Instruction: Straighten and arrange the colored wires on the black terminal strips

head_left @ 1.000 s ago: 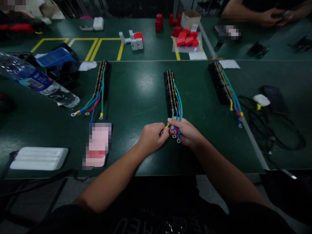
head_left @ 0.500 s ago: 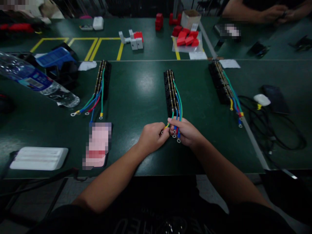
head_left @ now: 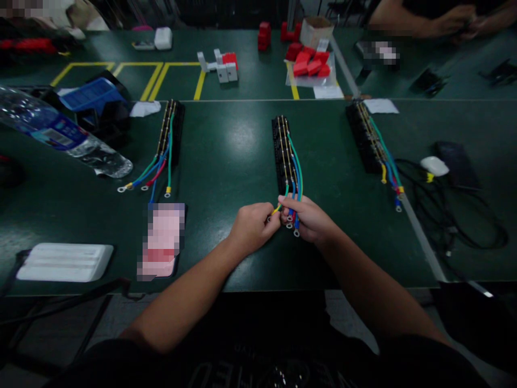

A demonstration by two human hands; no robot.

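A long black terminal strip [head_left: 283, 151] with brass-coloured bars lies in front of me, and its coloured wires [head_left: 298, 172] run toward my hands. My left hand [head_left: 254, 227] is closed in a pinch on the yellow-sleeved end of a green wire [head_left: 276, 209], its ring lug just showing by the fingers. Close beside it, my right hand [head_left: 309, 218] grips the bunch of blue, red and green wires, thumb on top. Several ring lugs [head_left: 296, 233] poke out below the right fingers. Parts of the fingers are hidden behind the wires.
Similar wired strips lie left [head_left: 172, 129] and right [head_left: 365, 137]. A pixelated phone [head_left: 163, 240], white power bank [head_left: 67, 262] and water bottle [head_left: 68, 134] are on the left. Red parts [head_left: 311, 63] sit at the back; cables [head_left: 456, 210] coil right. Another person's hands [head_left: 464, 24] show far right.
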